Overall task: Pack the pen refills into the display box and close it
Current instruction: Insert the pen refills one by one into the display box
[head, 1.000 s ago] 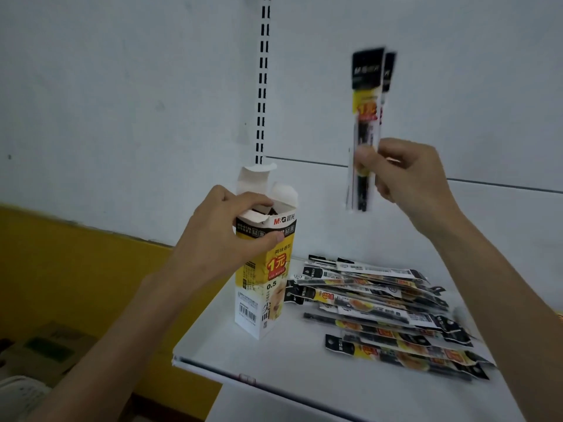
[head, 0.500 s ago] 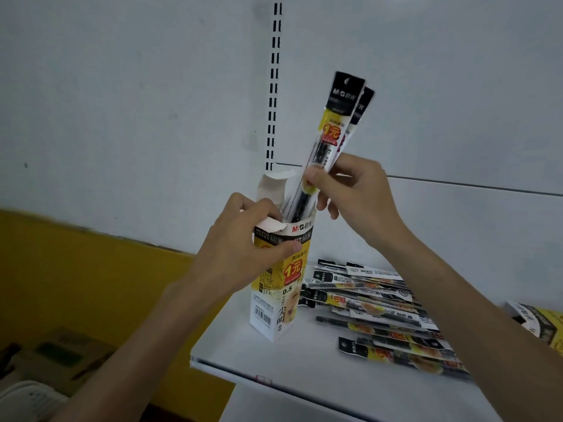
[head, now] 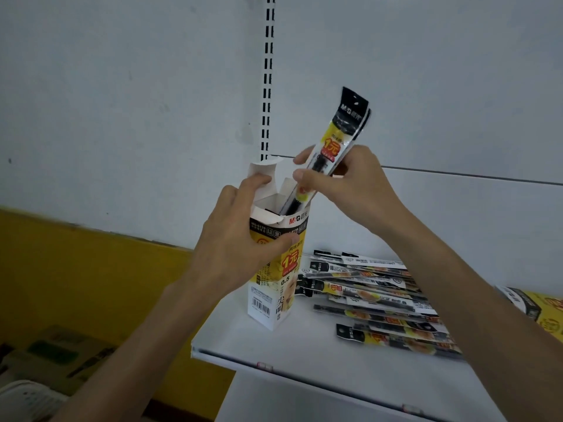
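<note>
OK, head cam status. The left hand grips the display box around its upper half, thumb across the printed front, index finger up on the rear flap. The box stands upright on the white shelf, near the shelf's left front corner, barcode panel facing the camera. Its top flaps are open.

The right hand pinches the held refill packets at about mid-length, thumb and forefinger on the near side, other fingers curled behind. I count two packets, one stacked behind the other; can't rule out more. They're tilted, black header ends up and leaning right, lower ends inside the box mouth. I can't tell how deep they go, since the box wall hides the tips.

The loose refill pile lies flat on the shelf just right of the box, packets fanned and overlapping, long axes roughly left-right. The nearest packets sit close to the box base; I can't tell if they touch it.

Other stuff: a second yellow-and-black box at the right edge, partly behind the right forearm. A slotted rail runs up the grey wall behind the display box. A yellow wall band sits lower left, with cardboard cartons and a white basket on the floor below, blurred.
</note>
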{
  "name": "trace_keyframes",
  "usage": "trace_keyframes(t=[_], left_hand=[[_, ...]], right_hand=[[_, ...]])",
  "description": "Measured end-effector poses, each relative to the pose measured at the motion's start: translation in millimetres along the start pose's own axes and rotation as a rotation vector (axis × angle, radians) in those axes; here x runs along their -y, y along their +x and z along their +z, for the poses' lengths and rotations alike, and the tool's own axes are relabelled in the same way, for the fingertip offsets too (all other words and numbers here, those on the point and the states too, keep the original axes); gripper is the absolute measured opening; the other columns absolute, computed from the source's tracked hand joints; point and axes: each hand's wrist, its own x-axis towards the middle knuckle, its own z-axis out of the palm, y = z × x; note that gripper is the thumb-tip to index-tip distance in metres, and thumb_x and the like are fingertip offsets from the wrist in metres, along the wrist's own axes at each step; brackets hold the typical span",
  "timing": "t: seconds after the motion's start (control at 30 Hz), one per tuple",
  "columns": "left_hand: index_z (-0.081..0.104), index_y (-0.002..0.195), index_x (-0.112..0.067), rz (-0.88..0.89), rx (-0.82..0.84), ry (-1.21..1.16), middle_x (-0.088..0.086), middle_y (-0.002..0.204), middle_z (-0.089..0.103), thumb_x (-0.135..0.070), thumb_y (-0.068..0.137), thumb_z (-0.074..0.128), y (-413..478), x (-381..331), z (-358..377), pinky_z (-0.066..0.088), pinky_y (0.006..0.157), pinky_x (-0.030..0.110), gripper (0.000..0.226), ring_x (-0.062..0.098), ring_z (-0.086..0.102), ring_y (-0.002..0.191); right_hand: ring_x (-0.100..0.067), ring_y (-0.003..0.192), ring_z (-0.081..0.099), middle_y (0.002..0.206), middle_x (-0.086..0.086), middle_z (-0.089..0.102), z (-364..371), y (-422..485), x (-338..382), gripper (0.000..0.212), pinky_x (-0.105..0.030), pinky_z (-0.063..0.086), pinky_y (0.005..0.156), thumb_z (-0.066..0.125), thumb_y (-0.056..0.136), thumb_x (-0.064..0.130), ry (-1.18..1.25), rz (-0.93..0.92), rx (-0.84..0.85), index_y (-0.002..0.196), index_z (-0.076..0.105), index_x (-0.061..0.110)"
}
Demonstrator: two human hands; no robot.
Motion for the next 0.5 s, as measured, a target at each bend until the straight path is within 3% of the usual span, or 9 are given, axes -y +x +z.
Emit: trace_keyframes(t=[0.1,0.17,0.23,0.3,0.37,0.43,0.5], left_hand=[[0.033,0.13,-0.033,0.023,-0.023,-0.012,-0.007,0.11,0.043,-0.046,0.064,0.073,-2.6,-2.6,1.8,0.052,0.072,0.031,0.078,0.006,0.044,0.091],[0.035,0.129,-0.032,0.03,-0.046,-0.028,-0.007,0.109,0.044,-0.046,0.064,0.072,-4.1,-3.4,2.8,0.052,0.073,0.031,0.077,0.003,0.044,0.09],[0.037,0.128,-0.031,0.016,-0.067,-0.047,-0.009,0.108,0.044,-0.047,0.063,0.071,-4.9,-2.2,2.9,0.053,0.074,0.033,0.075,0.003,0.044,0.092],[0.037,0.126,-0.033,0.001,-0.071,-0.052,-0.009,0.108,0.044,-0.048,0.062,0.07,-5.2,-1.7,2.6,0.053,0.074,0.033,0.074,0.002,0.043,0.091],[0.039,0.125,-0.036,0.005,-0.058,-0.054,-0.007,0.105,0.044,-0.048,0.063,0.07,-5.3,-2.1,2.1,0.053,0.072,0.031,0.07,0.001,0.044,0.087],[0.048,0.119,-0.039,0.006,-0.039,-0.042,-0.006,0.101,0.042,-0.048,0.064,0.069,-5.6,-3.0,2.3,0.054,0.073,0.032,0.06,0.002,0.045,0.089],[0.059,0.105,-0.038,0.0,-0.038,-0.052,-0.006,0.097,0.041,-0.047,0.065,0.07,-6.6,-3.9,3.4,0.054,0.075,0.035,0.042,0.005,0.046,0.092]], right_hand=[[0.005,0.054,0.057,0.071,0.009,0.067,-3.4,4.8,9.9,0.026,-0.015,0.045,0.057,0.077,0.07,0.029,-0.146,0.022,0.157,0.091,0.067,0.016],[0.004,0.051,0.055,0.077,0.007,0.067,0.2,4.6,11.1,0.031,-0.018,0.043,0.056,0.077,0.066,0.041,-0.233,0.049,0.267,0.09,0.067,0.022],[0.0,0.047,0.054,0.079,0.008,0.067,0.5,4.3,9.2,0.03,-0.013,0.039,0.049,0.074,0.071,0.043,-0.1,0.082,0.18,0.095,0.065,0.027],[-0.004,0.045,0.051,0.074,0.008,0.065,-2.4,1.7,7.0,0.021,-0.01,0.036,0.044,0.072,0.078,0.032,0.03,0.076,0.072,0.094,0.066,0.021],[-0.003,0.044,0.05,0.073,0.006,0.065,-1.6,-4.3,6.8,0.009,-0.01,0.037,0.043,0.071,0.08,0.022,0.009,0.061,0.098,0.086,0.068,0.016],[-0.005,0.047,0.051,0.071,0.01,0.066,0.3,-9.7,0.6,0.003,-0.011,0.037,0.045,0.068,0.082,0.018,0.01,0.035,0.098,0.08,0.069,0.016],[-0.008,0.05,0.052,0.071,0.008,0.066,-5.6,-11.7,-12.7,0.008,-0.016,0.039,0.046,0.064,0.086,0.016,0.107,0.032,-0.05,0.08,0.069,0.016]])
